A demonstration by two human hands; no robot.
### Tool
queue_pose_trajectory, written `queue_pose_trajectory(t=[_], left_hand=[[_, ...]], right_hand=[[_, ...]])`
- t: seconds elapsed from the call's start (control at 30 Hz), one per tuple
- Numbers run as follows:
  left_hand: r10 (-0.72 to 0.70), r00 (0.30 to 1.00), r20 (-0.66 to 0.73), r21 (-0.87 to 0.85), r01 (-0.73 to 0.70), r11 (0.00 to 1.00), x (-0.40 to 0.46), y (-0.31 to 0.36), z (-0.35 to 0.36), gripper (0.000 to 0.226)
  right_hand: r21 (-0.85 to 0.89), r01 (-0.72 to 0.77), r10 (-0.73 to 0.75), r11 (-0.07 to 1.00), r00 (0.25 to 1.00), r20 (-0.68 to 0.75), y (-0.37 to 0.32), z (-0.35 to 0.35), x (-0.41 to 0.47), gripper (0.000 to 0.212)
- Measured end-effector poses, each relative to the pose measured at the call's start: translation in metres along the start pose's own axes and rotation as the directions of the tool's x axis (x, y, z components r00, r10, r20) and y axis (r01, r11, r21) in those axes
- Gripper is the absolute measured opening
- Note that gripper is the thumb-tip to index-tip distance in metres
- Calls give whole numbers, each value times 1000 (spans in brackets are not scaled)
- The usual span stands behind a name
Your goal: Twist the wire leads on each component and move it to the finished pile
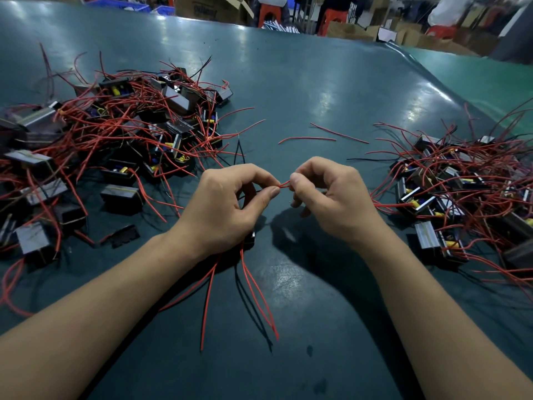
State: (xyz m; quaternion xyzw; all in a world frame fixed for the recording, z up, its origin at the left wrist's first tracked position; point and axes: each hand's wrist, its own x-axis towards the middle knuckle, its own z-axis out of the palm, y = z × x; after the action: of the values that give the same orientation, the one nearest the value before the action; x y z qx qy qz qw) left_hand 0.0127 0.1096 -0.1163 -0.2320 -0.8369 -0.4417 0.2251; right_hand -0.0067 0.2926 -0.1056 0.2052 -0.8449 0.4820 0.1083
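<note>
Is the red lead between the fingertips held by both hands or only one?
Both. The left hand and right hand each pinch the red lead, a short stretch showing between their fingertips.

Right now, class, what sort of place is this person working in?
Probably a factory assembly bench: piles of wired components lie on a green mat, with cardboard boxes behind, and both hands pinch a red wire.
</note>
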Motion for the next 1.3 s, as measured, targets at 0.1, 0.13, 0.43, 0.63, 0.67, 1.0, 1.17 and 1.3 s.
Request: queue_pose_trajectory(t=[0.1, 0.13, 0.43, 0.63, 0.67, 1.0, 1.17, 1.3], left_hand=[[16, 1000, 1, -18, -16, 1000, 0, 0, -1, 6], [20, 1000, -2, -19, -20, 1000, 0, 0, -1, 6], [23, 1000, -8, 6, -23, 1000, 0, -1, 1, 4], [22, 1000, -17, 33, -22, 999, -1, -1, 3, 3], [21, 1000, -17, 40, -20, 999, 0, -1, 3, 2], [48, 997, 57, 74, -52, 996, 2, 3, 1, 4], [46, 998, 53, 85, -51, 995, 4, 4, 0, 5], [33, 999, 23, 86, -35, 996, 4, 3, 0, 4]], right_hand=[[111, -38, 38, 993, 999, 0, -4, 4, 0, 16], [115, -31, 32, 993, 999, -4, -5, 4, 0, 15], [90, -29, 27, 995, 999, 24, -7, 1, -2, 10], [-1, -83, 82, 997, 995, 55, -6, 0, -1, 12], [-34, -79, 80, 996, 996, 38, -6, 1, -1, 11], [-402, 98, -110, 910, 994, -7, -9, 5, -2, 12], [-469, 64, -138, 881, 982, -125, -10, 12, -3, 15], [-333, -75, 1, 940, 976, -217, -8, 17, 1, 13]])
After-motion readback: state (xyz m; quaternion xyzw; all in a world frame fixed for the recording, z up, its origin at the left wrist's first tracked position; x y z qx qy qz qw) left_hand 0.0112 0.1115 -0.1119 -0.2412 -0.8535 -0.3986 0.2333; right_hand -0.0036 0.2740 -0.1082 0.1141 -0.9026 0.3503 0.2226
